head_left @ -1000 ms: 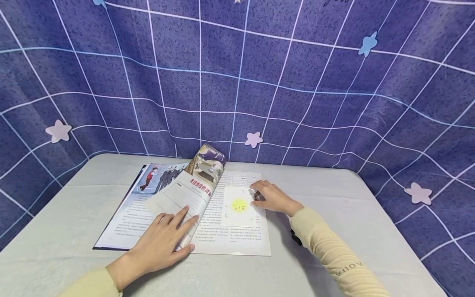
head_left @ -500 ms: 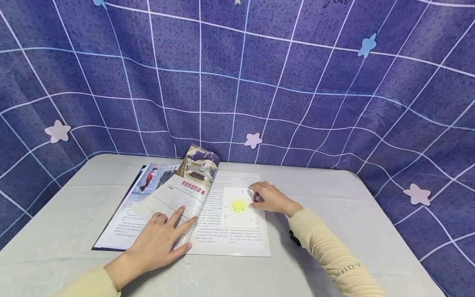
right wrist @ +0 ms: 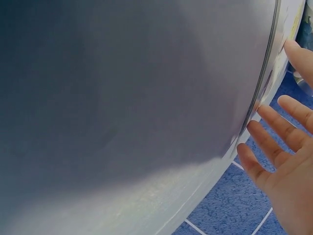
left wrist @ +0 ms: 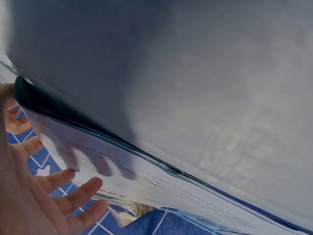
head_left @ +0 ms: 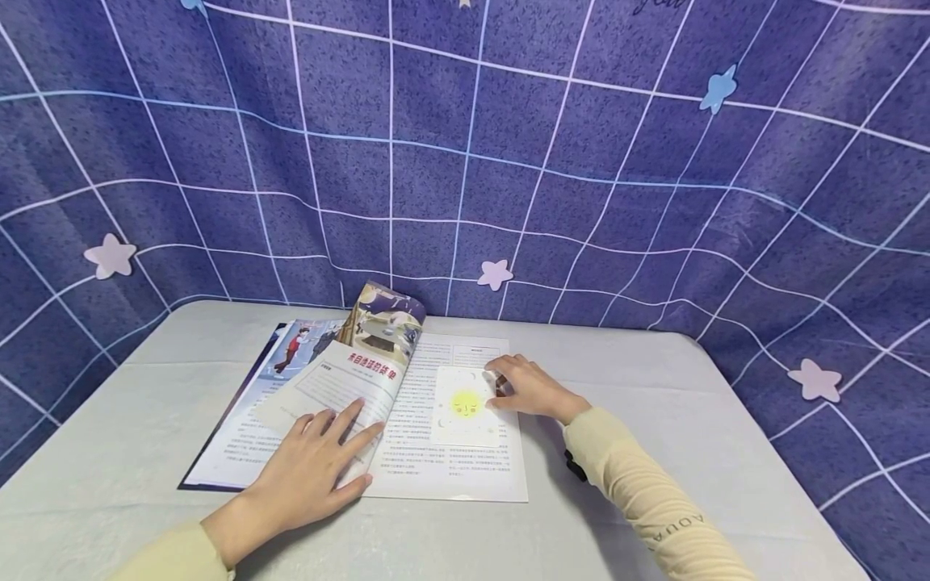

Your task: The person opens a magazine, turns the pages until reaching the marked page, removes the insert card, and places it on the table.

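Note:
An open magazine [head_left: 465, 476] lies on the table, with a pair of leaves [head_left: 385, 339] lifted and folding over to its left side. My left hand [head_left: 305, 468] rests spread on the turned page, fingers straight; the left wrist view shows its fingers [left wrist: 80, 193] along the page. On the right-hand page lies a white card [head_left: 465, 424] with a yellow sun face. At the card's right edge is my right hand [head_left: 534, 389], its thumb and index finger touching the card. In the right wrist view the other fingers [right wrist: 274, 127] reach to the magazine's edge, slightly bent.
A pale cloth covers the table [head_left: 617, 347]. Behind it hangs a blue curtain [head_left: 436, 177] with grid lines and stars. A dark cover edge [head_left: 190, 486] shows under the magazine's left side.
My left hand has shifted slightly left, and the lifted leaves have folded further left and lower. The right hand and the card stay almost where they were.

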Demonstrator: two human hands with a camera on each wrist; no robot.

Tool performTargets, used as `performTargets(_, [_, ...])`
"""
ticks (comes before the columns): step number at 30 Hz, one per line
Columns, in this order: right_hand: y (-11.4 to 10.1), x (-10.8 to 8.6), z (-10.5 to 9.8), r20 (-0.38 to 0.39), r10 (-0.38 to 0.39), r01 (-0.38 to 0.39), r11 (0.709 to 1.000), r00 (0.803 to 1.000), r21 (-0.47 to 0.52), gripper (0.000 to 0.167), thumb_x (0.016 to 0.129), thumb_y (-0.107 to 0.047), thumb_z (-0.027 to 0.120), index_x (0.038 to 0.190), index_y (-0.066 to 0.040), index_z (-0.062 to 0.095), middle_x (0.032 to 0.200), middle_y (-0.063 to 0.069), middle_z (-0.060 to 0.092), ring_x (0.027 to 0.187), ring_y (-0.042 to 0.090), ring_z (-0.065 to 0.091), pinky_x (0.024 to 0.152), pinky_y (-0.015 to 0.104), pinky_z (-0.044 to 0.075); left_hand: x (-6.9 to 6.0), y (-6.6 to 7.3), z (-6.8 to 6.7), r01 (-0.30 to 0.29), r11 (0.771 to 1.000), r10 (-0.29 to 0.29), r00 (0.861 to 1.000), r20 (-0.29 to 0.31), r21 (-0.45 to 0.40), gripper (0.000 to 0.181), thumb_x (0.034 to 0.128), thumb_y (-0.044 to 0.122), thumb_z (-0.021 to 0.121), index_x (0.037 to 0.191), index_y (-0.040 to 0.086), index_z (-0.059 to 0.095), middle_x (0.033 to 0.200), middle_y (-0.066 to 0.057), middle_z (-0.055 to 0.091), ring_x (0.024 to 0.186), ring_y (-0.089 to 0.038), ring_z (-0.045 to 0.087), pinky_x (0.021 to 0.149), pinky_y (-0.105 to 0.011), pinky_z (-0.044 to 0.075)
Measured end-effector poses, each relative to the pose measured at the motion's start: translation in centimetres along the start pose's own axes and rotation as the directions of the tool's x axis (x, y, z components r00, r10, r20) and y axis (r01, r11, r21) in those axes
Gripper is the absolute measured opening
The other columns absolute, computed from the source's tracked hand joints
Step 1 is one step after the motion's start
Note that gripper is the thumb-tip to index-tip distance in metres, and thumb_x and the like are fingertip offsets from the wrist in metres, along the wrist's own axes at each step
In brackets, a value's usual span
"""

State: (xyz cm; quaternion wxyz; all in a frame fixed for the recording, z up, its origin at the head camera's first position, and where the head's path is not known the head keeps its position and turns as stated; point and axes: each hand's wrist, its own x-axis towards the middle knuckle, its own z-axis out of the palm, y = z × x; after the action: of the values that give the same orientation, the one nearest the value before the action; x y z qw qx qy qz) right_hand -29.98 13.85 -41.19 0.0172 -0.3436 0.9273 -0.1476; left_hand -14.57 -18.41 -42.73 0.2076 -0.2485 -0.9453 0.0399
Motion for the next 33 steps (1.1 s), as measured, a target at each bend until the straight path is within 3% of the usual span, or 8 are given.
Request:
performTargets(7, [-0.1, 0.1, 0.1, -0.006, 0.000, 0.000, 1.000, 1.000, 0.004, 0.060, 0.076, -0.034, 0.071, 0.125, -0.006, 0.051, 0.125, 0.010, 0.055, 0.116, 0.029, 0.048, 0.099, 0.049, 0.037, 0.1, 0.1, -0.1, -0.022, 0.999, 0.022, 1.000, -0.004, -0.025, 0.059, 0.0785, 0.050, 0.056, 0.131, 0.023, 0.050, 0.139, -0.015, 0.042, 0.115, -0.040, 0.047, 0.091, -0.053, 0.038])
performTargets(22, [-0.2, 0.4, -0.2, 0.003, -0.002, 0.002, 1.000, 1.000, 0.019, 0.061, 0.074, -0.029, 0.074, 0.125, -0.006, 0.051, 0.126, 0.012, 0.051, 0.116, 0.030, 0.047, 0.095, 0.050, 0.039, 0.2, -0.1, 0.1, -0.070, 0.997, 0.069, 0.997, -0.032, -0.025, 0.051, 0.0768, 0.048, 0.056, 0.119, 0.019, 0.058, 0.136, -0.012, 0.046, 0.117, -0.038, 0.045, 0.091, -0.053, 0.037])
performTargets(33, [-0.2, 1.0, -0.1, 0.029, 0.028, -0.030, 0.998, 0.999, 0.058, 0.062, 0.071, -0.027, 0.077, 0.124, -0.006, 0.053, 0.120, 0.010, 0.051, 0.109, 0.026, 0.048, 0.090, 0.046, 0.040, 0.4, -0.4, 0.0, -0.081, 0.996, 0.082, 0.997, 0.005, -0.047, 0.049, 0.0782, 0.050, 0.056, 0.116, 0.019, 0.060, 0.135, -0.010, 0.048, 0.120, -0.035, 0.045, 0.094, -0.054, 0.036])
